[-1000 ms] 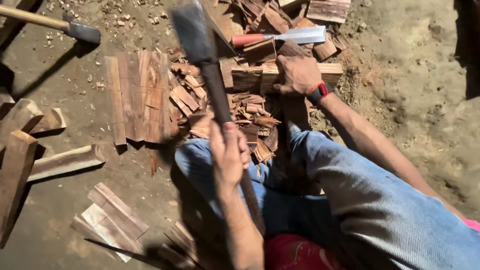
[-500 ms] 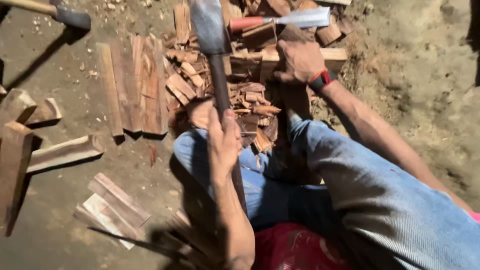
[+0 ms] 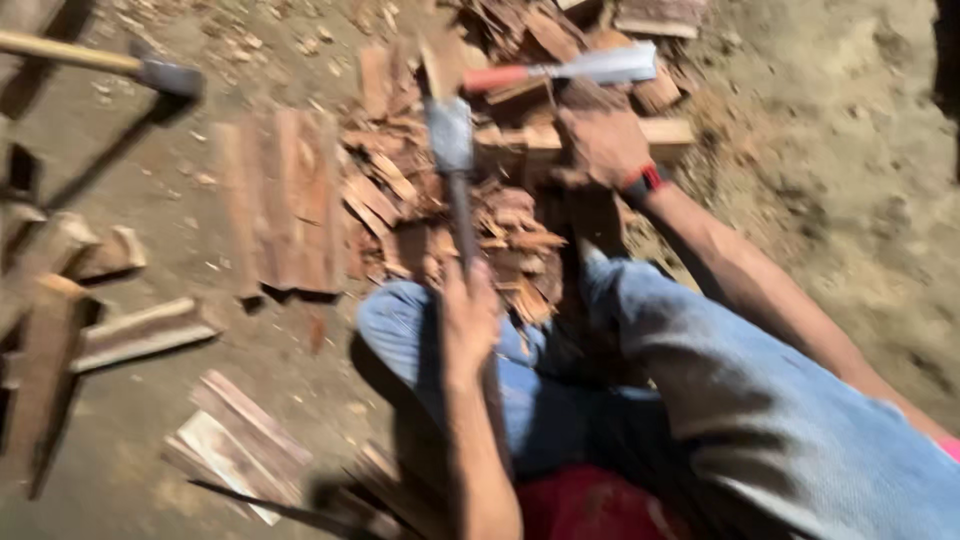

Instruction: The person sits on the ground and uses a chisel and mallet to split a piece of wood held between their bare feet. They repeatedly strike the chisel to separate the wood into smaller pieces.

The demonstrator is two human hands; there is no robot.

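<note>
Left hand: left hand [image 3: 468, 320] clamped around the wooden handle of a hatchet [image 3: 452, 150], held above the lap, head pointing away from the body.
Hatchet: grey metal head blurred, over the near edge of the chip pile; shaft runs straight back to the fist.
Right hand: right hand [image 3: 600, 140] closed on the top of an upright wood billet [image 3: 590, 215] standing between the knees; red-and-black wristband [image 3: 642, 184] at the wrist.
Legs: 2 knees in blue jeans [image 3: 700, 380] either side of the billet.
Chip pile: heap of reddish split wood pieces [image 3: 420, 200] on the ground, touching the billet's far side.
Cleaver: broad blade with red handle [image 3: 570, 70] lying on the pile beyond the right hand.
Slats: row of flat split boards [image 3: 285, 200] left of the pile.
Hammer: wooden-handled hammer [image 3: 150, 72] at far left, on bare earth.
Containers: cannot tell of any; wood lies loose on the ground.
</note>
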